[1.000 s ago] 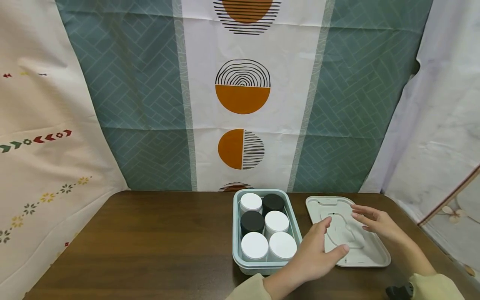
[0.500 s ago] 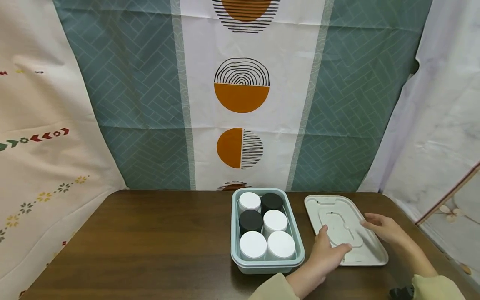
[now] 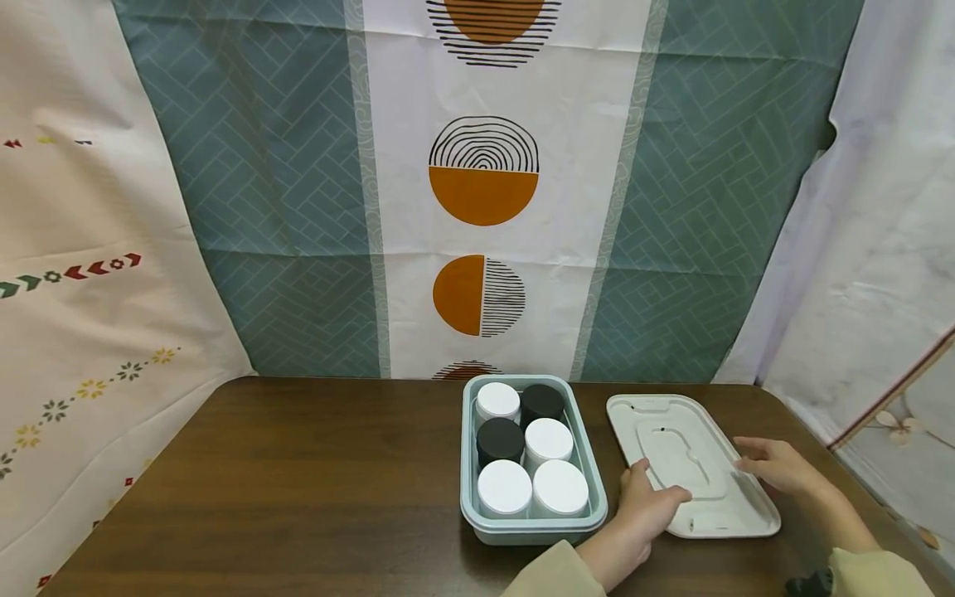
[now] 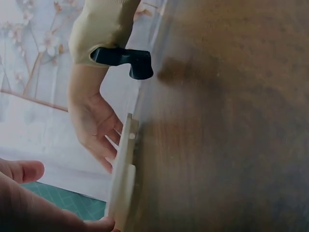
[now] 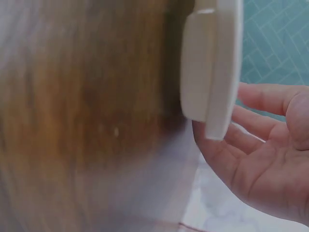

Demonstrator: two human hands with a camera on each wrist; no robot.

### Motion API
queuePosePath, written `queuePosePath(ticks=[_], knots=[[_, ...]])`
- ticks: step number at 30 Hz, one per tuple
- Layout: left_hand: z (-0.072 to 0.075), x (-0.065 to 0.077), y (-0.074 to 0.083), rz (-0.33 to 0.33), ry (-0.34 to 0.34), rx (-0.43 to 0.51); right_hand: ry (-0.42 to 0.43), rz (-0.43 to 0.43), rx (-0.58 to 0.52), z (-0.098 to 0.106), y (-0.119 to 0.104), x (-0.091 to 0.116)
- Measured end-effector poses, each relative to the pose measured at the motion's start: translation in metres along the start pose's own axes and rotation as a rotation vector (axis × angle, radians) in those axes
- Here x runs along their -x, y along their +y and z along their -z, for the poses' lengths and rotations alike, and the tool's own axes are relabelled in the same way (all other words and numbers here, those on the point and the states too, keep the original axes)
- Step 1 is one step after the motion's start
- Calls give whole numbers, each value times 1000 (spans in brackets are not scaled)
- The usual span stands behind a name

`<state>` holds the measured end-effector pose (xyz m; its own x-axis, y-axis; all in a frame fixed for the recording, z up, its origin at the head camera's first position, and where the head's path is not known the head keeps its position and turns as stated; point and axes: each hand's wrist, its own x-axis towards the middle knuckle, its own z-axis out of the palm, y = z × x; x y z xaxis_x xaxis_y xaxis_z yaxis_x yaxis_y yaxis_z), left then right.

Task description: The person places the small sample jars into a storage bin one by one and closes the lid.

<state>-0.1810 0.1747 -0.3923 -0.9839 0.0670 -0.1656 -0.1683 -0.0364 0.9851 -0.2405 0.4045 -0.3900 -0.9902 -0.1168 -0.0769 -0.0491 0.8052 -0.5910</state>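
Observation:
A pale, flat plastic lid [image 3: 734, 506] with raised ridges lies close over the table, right of the container, its edge standing a little off the wood in the wrist views. On its right side my right hand [image 3: 779, 468] grips the edge, thumb [image 5: 265, 96] on the upper face and fingers [image 5: 219, 154] curled round beneath. At the lid's left edge is my left hand [image 3: 634, 518]. Its fingertips [image 4: 104, 224] are right at the edge, while the thumb [image 4: 26, 171] stands apart, above the lid.
Left of the lid is a light blue rectangular container [image 3: 468, 497] holding several round jars with white caps [image 3: 504, 489] and black caps [image 3: 500, 439]. The brown wooden table [image 3: 313, 481] stretches to the left. Patterned cloth [image 3: 298, 207] hangs behind and on both sides.
Both hands have come down to the lid, the left one moving right and the right one slightly nearer me. The lid has shifted slightly right and towards me. The container stays put.

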Motion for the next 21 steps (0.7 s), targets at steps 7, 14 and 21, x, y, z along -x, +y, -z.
queuePosePath(ticks=[7, 14, 21], knots=[[1, 6, 5, -8, 19, -1, -20, 35, -43, 5, 8, 6], [5, 12, 15, -66, -8, 27, -88, 108, -104, 17, 5, 12], [24, 15, 33, -167, -67, 21, -129, 112, -193, 26, -14, 16]])
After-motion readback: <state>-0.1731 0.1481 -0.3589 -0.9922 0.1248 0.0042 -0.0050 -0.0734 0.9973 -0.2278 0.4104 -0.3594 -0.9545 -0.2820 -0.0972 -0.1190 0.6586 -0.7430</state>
